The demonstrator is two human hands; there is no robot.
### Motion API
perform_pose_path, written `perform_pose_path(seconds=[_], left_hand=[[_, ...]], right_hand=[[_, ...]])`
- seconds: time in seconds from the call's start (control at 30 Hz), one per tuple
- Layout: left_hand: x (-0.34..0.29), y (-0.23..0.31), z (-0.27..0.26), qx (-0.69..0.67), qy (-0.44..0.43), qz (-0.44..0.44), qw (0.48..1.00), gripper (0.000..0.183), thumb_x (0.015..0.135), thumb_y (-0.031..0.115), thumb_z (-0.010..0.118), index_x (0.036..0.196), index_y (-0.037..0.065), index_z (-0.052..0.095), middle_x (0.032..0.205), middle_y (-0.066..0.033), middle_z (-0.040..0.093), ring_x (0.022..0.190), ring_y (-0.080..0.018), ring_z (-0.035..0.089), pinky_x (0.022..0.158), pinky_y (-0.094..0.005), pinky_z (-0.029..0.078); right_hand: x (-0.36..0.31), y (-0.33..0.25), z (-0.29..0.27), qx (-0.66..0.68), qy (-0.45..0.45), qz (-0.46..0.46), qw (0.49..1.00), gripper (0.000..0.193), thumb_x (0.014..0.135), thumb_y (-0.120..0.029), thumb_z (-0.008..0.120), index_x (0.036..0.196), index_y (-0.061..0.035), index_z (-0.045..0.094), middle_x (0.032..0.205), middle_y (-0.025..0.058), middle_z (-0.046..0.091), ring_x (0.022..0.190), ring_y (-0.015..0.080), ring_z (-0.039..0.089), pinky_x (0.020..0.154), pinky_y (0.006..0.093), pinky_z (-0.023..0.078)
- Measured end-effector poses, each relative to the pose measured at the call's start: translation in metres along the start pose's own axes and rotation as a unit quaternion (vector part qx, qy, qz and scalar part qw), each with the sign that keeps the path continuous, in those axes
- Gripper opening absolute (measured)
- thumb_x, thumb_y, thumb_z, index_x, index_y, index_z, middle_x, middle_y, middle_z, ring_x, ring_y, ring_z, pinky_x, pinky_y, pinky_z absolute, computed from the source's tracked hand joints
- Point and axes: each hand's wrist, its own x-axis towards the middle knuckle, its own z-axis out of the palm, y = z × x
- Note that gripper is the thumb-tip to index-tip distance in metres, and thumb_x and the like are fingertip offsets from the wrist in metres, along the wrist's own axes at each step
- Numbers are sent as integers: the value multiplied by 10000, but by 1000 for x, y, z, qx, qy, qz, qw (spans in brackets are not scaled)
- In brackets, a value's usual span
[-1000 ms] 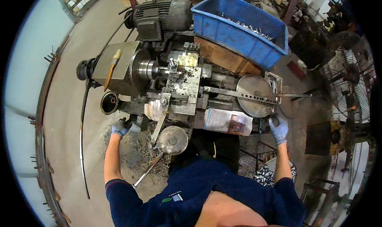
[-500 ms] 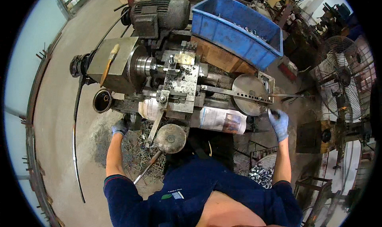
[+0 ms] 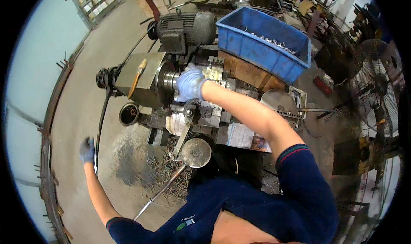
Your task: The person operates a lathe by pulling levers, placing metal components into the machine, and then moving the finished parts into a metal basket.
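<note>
While the right hand (image 3: 189,82), in a blue glove, is reaching across the small lathe (image 3: 171,98), its fingers are curling at the chuck (image 3: 168,79), but I cannot tell if they are gripping it. The gloved left hand (image 3: 87,150) is hanging loosely half-open and empty, out over the floor (image 3: 81,94), well apart from the machine, and the blue crate (image 3: 263,43) is sitting behind it

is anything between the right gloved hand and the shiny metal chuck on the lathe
Nothing visible: the right hand in its blue glove already rests against the shiny round metal chuck. The left gloved hand hangs away over the floor.
</note>
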Motion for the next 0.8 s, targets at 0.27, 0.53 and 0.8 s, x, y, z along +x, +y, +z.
perform_pose_path(seconds=[0.27, 0.53, 0.8], left_hand=[[-120, 105, 4, 16, -94, -140, 985, 391, 791, 457, 577, 810, 66, 585, 827, -180, 623, 781, -381, 596, 682, -465, 452], [-92, 18, 29, -114, -192, 10, 975, 250, 788, 271, 640, 780, 27, 587, 563, -81, 551, 432, -173, 546, 415, -312, 430], [-39, 82, 51, -369, -244, -132, 887, 162, 808, 142, 593, 794, -19, 580, 542, -66, 538, 422, -155, 537, 395, -290, 451]], right_hand=[[27, 4, 25, 38, -3, -9, 999, 515, 693, -498, 629, 1069, -146, 639, 951, 134, 662, 951, 319, 608, 956, 466, 353], [-26, 16, -17, 23, 140, 27, 990, 585, 789, -568, 467, 611, -46, 662, 535, 154, 562, 586, 309, 588, 836, 384, 404], [-138, 170, -21, -89, 339, 321, 880, 515, 740, -543, 598, 986, -98, 676, 1106, 211, 585, 993, 328, 580, 889, 395, 446]])
